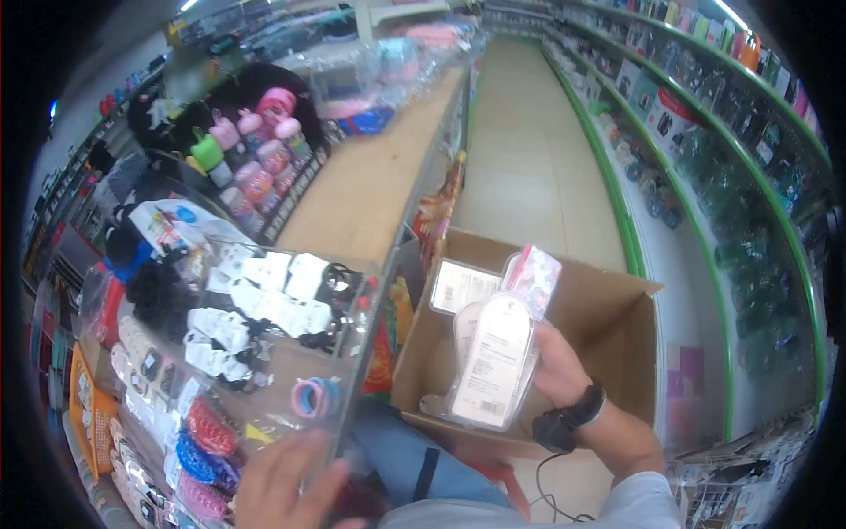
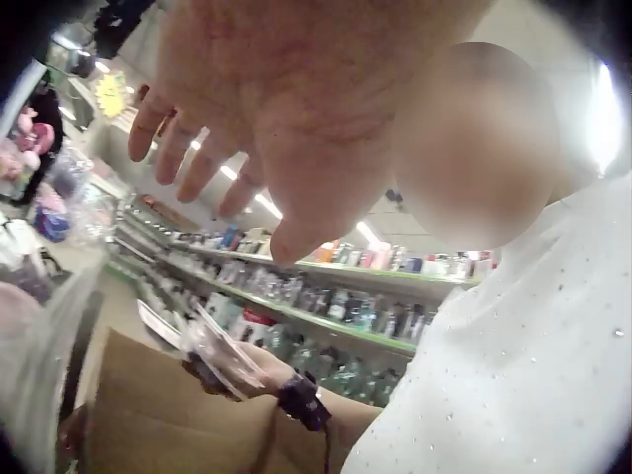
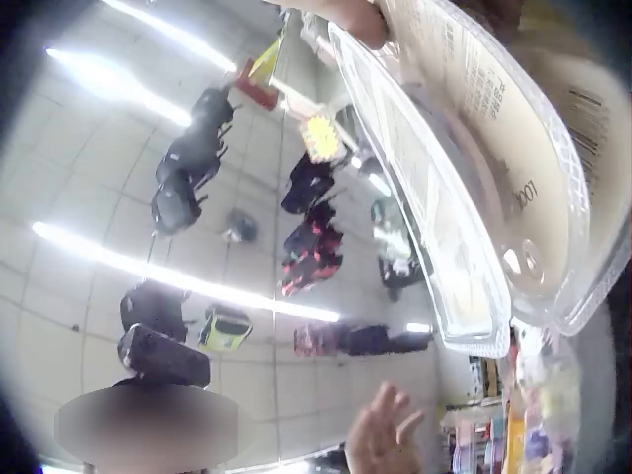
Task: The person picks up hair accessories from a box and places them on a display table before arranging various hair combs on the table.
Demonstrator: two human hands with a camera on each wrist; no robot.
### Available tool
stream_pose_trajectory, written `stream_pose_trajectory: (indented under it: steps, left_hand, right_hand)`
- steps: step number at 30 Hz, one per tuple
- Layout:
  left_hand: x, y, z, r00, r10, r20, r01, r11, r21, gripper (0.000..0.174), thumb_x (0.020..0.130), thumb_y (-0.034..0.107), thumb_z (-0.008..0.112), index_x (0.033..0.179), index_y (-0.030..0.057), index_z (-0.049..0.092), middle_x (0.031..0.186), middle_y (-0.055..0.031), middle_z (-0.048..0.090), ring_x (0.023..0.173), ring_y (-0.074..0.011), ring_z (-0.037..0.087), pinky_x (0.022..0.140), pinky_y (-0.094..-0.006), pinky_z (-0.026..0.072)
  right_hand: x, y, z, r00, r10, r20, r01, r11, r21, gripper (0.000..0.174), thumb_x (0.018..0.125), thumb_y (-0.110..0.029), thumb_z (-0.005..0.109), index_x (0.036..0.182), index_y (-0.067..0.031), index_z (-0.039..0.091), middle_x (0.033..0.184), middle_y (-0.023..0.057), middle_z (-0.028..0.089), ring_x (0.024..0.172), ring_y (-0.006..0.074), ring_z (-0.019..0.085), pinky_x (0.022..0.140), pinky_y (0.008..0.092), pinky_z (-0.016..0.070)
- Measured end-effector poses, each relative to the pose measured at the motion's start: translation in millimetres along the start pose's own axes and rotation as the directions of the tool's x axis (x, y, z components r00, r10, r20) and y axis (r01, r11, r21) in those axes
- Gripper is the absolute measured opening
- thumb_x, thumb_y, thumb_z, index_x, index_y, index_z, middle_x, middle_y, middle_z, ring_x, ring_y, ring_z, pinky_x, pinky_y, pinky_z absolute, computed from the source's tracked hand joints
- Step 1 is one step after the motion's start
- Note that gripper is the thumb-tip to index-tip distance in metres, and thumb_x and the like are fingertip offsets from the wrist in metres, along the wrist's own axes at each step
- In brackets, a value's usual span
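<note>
At four o'clock, the right hand has its fingers curled round fanned clear packs above the cardboard box; held at one side, outer ones could slip. Toward seven o'clock, the left hand holds nothing, fingers apart.

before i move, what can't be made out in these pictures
Left hand: head view, blurred and cut off by the lower edge.
Right hand: head view, some fingers hidden behind the packs.
Fine print on the packs: head view, too small.
Cardboard box, its bottom: head view, partly hidden by packs.
Packs' full outline: right wrist view, cut off by edges.
</note>
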State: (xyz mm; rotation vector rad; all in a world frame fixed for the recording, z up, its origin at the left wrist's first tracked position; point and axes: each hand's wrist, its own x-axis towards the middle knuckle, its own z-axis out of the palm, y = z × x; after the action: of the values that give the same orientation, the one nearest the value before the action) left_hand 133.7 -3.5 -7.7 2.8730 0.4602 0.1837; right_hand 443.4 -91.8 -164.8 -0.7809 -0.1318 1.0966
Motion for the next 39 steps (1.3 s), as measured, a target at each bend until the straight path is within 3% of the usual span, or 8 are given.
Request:
stream_pose_trajectory:
  steps: [6,8,11,17,25,27,31,39]
  left_hand:
    - [35,49,-23,0.956,0.171,-0.238,-0.141,0.981,0.135,0.059,0.074,0.034,0.061,0.121,0.0039,0.044,0.124,-0.0186,0.044,0.106,-0.0321,0.046,0.085,-0.0365,0.0378]
    - [37,45,-24,0.966,0.089,-0.243,-0.034,0.975,0.219,0.046,0.064,0.034,0.068,0.093,0.0001,0.054,0.119,-0.0195,0.045,0.093,-0.0302,0.048,0.077,-0.0385,0.0438]
    - [17,21,-25,0.924,0.04,-0.381,0.071,0.959,0.273,0.055,0.057,0.047,0.07,0.084,0.0013,0.053,0.12,-0.02,0.044,0.085,-0.0265,0.047,0.062,-0.0344,0.0464]
    - [-33,-32,-40,0.817,-0.087,-0.569,0.301,0.908,0.292,0.06,0.056,0.043,0.072,0.089,-0.0032,0.053,0.113,-0.0165,0.046,0.093,-0.0294,0.048,0.064,-0.0346,0.0486]
    - [-111,-135,-57,0.556,-0.237,-0.797,0.374,0.927,-0.015,0.016,0.072,0.009,0.06,0.086,0.0048,0.052,0.094,-0.0108,0.053,0.08,-0.0248,0.053,0.063,-0.0321,0.0456]
    - [-135,-157,-67,0.31,-0.429,-0.849,0.453,0.851,-0.265,0.008,0.075,0.006,0.058,0.081,0.0053,0.053,0.083,-0.0051,0.055,0.075,-0.0167,0.054,0.059,-0.0271,0.0434]
    - [-197,-257,-65,0.099,-0.681,-0.725,0.172,0.73,-0.662,0.01,0.076,0.013,0.06,0.079,0.0045,0.055,0.068,-0.0031,0.053,0.066,-0.0151,0.054,0.057,-0.0234,0.0428]
    - [-216,-364,-11,0.008,-0.972,-0.235,0.21,0.231,-0.95,0.015,0.08,0.009,0.055,0.089,0.0032,0.046,0.071,-0.0077,0.053,0.054,-0.0165,0.053,0.049,-0.0282,0.0475]
  right_hand:
    - [-35,1,119,0.958,0.132,0.255,-0.133,0.991,-0.012,0.037,0.083,-0.008,0.05,0.119,-0.0052,0.043,0.111,0.0085,0.054,0.098,0.0188,0.056,0.083,0.0322,0.0472]
    - [-46,17,156,0.924,0.185,0.334,-0.193,0.981,-0.01,0.036,0.083,-0.008,0.05,0.119,-0.0051,0.043,0.111,0.0089,0.054,0.097,0.0192,0.056,0.082,0.0329,0.0474]
    - [-50,46,194,0.838,0.324,0.439,-0.361,0.932,0.001,0.038,0.082,-0.005,0.05,0.119,-0.0052,0.041,0.111,0.0097,0.052,0.096,0.0206,0.056,0.08,0.0346,0.0482]
    - [-30,115,271,0.846,-0.165,0.508,0.208,0.978,-0.028,0.047,0.078,0.002,0.055,0.12,-0.0087,0.035,0.108,0.0104,0.052,0.095,0.0197,0.055,0.079,0.0331,0.0474]
    - [-10,176,350,0.733,-0.365,0.574,0.484,0.873,-0.063,0.054,0.075,0.001,0.061,0.12,-0.0012,0.033,0.113,0.011,0.048,0.101,0.0184,0.049,0.085,0.0291,0.0395]
    - [1,173,358,0.757,-0.357,0.547,0.467,0.881,-0.071,0.053,0.073,0.002,0.062,0.118,-0.0001,0.034,0.111,0.0116,0.049,0.099,0.0198,0.05,0.084,0.0298,0.0411]
    - [51,178,349,0.839,-0.241,0.487,0.272,0.962,0.007,0.05,0.073,0.004,0.061,0.117,-0.0005,0.036,0.108,0.0126,0.051,0.096,0.0237,0.054,0.079,0.0337,0.0467]
    - [97,203,324,0.857,0.021,0.515,-0.031,0.999,0.01,0.048,0.073,0.003,0.061,0.115,-0.0011,0.038,0.106,0.0123,0.053,0.095,0.0255,0.056,0.079,0.0359,0.0484]
